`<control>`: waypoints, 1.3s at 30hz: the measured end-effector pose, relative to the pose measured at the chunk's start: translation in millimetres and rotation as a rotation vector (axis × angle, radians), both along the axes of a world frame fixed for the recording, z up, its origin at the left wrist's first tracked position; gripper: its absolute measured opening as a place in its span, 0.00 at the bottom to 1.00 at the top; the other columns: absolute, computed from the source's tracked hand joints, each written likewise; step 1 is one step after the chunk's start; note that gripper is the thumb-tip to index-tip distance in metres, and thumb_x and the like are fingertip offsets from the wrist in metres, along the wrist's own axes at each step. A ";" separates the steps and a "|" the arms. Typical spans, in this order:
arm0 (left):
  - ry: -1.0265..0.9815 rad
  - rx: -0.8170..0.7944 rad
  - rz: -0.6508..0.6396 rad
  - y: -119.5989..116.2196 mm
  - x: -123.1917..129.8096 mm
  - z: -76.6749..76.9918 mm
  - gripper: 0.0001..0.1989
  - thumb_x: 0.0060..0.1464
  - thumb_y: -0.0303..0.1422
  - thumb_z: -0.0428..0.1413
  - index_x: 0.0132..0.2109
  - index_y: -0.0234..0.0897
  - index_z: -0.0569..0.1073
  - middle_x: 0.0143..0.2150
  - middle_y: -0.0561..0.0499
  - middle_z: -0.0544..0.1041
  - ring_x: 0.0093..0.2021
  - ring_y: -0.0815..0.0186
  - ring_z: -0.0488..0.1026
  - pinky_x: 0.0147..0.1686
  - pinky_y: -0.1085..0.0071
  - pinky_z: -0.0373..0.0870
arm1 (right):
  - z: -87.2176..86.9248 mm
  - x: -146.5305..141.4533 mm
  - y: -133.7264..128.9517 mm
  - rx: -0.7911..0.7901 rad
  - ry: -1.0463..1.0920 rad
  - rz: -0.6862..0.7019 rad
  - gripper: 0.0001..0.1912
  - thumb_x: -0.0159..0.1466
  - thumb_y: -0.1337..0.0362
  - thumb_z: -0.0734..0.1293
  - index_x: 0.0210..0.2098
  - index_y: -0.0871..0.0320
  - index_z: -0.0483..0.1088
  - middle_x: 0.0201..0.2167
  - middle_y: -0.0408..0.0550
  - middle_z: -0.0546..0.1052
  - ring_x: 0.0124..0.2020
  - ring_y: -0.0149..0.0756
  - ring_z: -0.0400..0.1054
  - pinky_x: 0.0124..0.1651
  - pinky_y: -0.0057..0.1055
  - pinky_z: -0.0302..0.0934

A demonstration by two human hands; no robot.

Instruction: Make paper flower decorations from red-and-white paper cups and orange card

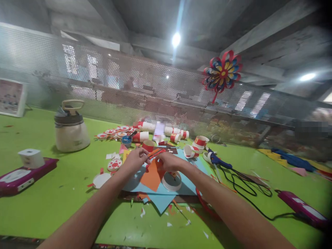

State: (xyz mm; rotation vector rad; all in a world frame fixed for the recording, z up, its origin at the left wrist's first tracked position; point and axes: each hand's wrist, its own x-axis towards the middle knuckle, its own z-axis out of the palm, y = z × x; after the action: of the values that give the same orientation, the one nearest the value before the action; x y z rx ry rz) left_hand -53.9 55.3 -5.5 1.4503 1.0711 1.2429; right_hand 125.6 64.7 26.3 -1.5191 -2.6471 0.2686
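Closest in, loose paper scraps (169, 224) litter the near part of the worktop (121, 216); they could stick to anything tacky laid down there. A red band (203, 204) lies along the right forearm, which could snag and drag it if the arm sweeps sideways.

Beyond the scraps, orange paper (153, 181) lies over blue paper (133, 185), with a white ring (171, 188) just beside the orange piece. The loose sheets could slide or crease under a leaning wrist, and the ring, close below the right hand (168, 162), could get knocked aside.

The left hand (138, 158) is partly curled, thumb and fingers seemingly closed on a thin orange strip (155, 152) above the orange paper. The right hand bends downward at the strip's other end, fingers half folded; whether it grips anything I cannot tell. Uneven pulling between the two could kink or tear the strip.

Farther off, a blue jar (126, 141) stands on the left and could tip if the left hand reaches forward carelessly. Paper cups (201, 141) sit near a glue gun (220, 162) on the right; its cord (281, 216) snakes across the worktop, so a tug could drag the gun into them, and a hot tip, if on, could burn.
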 end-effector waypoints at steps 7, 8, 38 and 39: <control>0.088 -0.072 -0.061 -4.1 9.4 -13.8 0.06 0.41 0.24 0.53 0.31 0.36 0.70 0.17 0.54 0.74 0.18 0.65 0.73 0.20 0.73 0.65 | 14.7 35.9 -59.5 0.223 0.099 -0.123 0.16 0.65 0.58 0.61 0.44 0.63 0.71 0.43 0.56 0.73 0.47 0.42 0.63 0.49 0.37 0.55; 0.083 -0.076 -0.064 -4.5 10.0 -14.6 0.07 0.42 0.25 0.53 0.32 0.36 0.69 0.17 0.54 0.74 0.18 0.65 0.73 0.20 0.73 0.65 | 13.7 38.1 -71.2 0.209 0.085 -0.074 0.14 0.62 0.57 0.64 0.41 0.61 0.72 0.41 0.53 0.74 0.45 0.42 0.64 0.48 0.35 0.56; 0.065 0.289 -0.134 -42.6 39.3 29.2 0.06 0.49 0.36 0.57 0.33 0.39 0.75 0.28 0.48 0.79 0.31 0.61 0.76 0.34 0.67 0.71 | 21.2 61.0 -86.2 0.208 0.786 -0.152 0.15 0.64 0.58 0.62 0.43 0.61 0.70 0.33 0.50 0.75 0.34 0.36 0.69 0.35 0.31 0.63; 0.126 0.347 -0.182 -46.7 43.2 32.3 0.06 0.50 0.34 0.55 0.35 0.40 0.76 0.29 0.48 0.79 0.32 0.61 0.75 0.35 0.67 0.70 | 20.8 63.4 -85.4 0.165 0.817 -0.147 0.17 0.64 0.56 0.63 0.47 0.61 0.69 0.33 0.49 0.76 0.32 0.34 0.69 0.34 0.30 0.63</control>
State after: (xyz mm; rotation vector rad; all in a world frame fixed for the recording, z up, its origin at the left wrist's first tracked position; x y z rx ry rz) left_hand -10.7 8.6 26.8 1.8673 0.8077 1.2612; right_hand 189.1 -20.6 47.1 -1.1897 -1.8605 0.5120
